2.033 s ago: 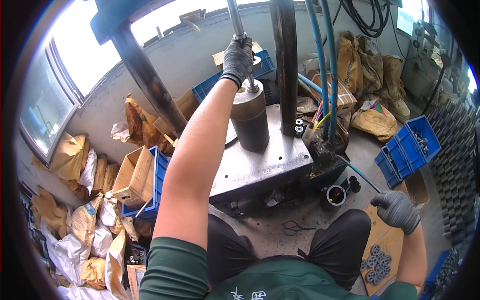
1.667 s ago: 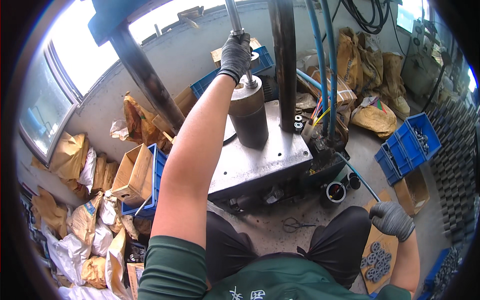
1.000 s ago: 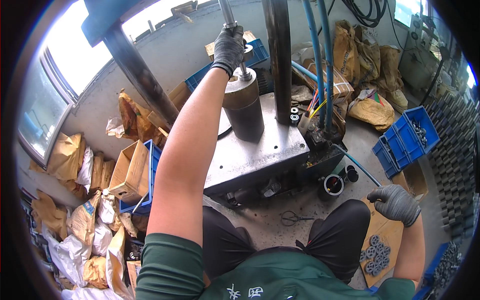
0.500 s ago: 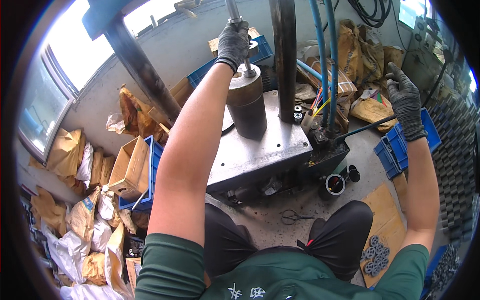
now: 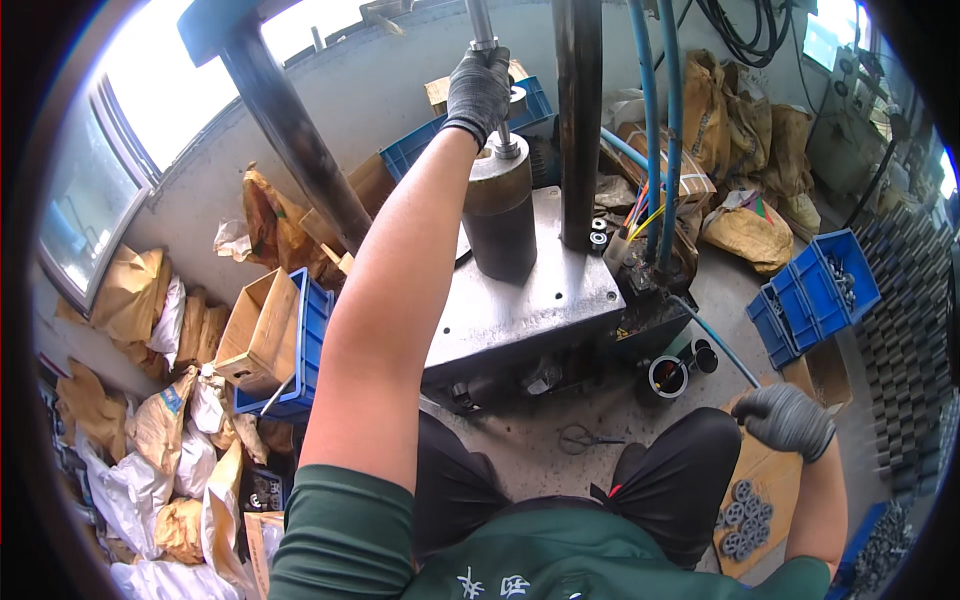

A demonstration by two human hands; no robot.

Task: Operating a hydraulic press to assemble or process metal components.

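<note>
Left hand (image 5: 478, 90) clenched round press rod (image 5: 482, 25).

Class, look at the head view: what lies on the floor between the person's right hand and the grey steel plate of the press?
Between the right hand and the steel plate stand two small round black cans on the dirty floor, crossed by a thin blue hose.

A thin steel rod (image 5: 482, 30) is held upright near its lower end, where it meets a dark, rusty cylinder (image 5: 499, 222). The cylinder is stood upright on a grey steel plate (image 5: 540, 300), beside a dark column. Small grey toothed rings (image 5: 740, 515) are laid on cardboard.
</note>
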